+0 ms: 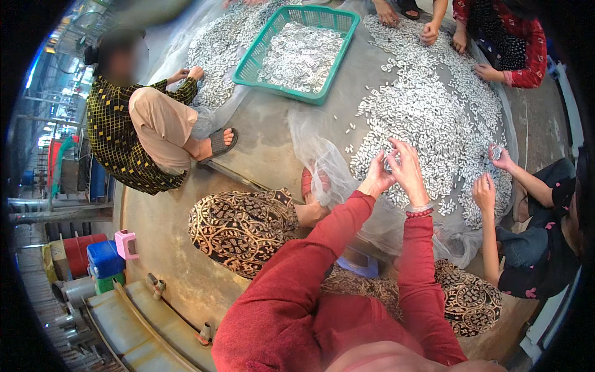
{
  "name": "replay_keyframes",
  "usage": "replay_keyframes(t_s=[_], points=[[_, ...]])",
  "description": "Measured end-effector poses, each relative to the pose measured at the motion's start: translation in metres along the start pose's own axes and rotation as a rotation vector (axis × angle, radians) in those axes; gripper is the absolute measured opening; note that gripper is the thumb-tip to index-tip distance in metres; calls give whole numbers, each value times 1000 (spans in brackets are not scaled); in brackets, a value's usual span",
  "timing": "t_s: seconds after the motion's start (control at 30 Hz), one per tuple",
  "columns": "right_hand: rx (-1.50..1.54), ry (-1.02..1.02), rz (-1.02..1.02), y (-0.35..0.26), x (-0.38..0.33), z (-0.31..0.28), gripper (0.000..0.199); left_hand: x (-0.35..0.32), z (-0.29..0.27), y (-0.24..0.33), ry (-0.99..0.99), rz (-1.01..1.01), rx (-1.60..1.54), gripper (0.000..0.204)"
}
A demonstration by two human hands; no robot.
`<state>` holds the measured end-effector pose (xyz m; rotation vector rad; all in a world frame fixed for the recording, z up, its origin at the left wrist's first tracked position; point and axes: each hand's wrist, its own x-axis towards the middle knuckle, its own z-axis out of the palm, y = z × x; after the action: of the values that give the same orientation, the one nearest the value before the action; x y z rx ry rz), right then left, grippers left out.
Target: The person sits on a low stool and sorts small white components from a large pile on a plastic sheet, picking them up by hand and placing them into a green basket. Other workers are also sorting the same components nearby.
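Note:
My left hand [379,176] and my right hand [406,172] meet above the near left part of a wide pile of small silvery metal pieces [421,111]. The fingers of both hands are bent and brought close together. Whatever lies between them is too small to make out against the pile behind. A beaded red bracelet [419,212] and a pale bangle sit on my right wrist. The pieces are short and ring-like or link-like, spread over a thin translucent sheet [316,146].
A green plastic basket [338,65] full of similar pieces stands beyond. A second pile [214,46] lies at the far left by a squatting person [133,124]. Other people's hands work along the far and right sides, one [503,159] holding silvery pieces. A pink stool [126,245] stands at left.

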<state>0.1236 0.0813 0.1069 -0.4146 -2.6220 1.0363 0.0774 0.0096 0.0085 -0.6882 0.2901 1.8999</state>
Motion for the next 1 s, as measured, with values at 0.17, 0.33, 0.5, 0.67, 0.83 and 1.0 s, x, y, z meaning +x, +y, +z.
replay_keyframes(t_s=[0.17,0.33,0.5,0.67,0.83,1.0], points=[[138,229,-3,0,8,-25,30,11,69,75,-416,118,-343,36],[257,365,167,21,10,-45,34,-1,136,145,-354,425,-371,52],[291,319,343,52,0,-39,41,18,62,112,-90,132,-181,42],[396,124,545,80,-12,-30,51,52,11,125,20,360,554,43],[35,1,672,112,-22,-10,56,74,7,130,206,482,1740,59],[60,83,789,154,-24,26,52,105,2,116,284,575,2181,59]])
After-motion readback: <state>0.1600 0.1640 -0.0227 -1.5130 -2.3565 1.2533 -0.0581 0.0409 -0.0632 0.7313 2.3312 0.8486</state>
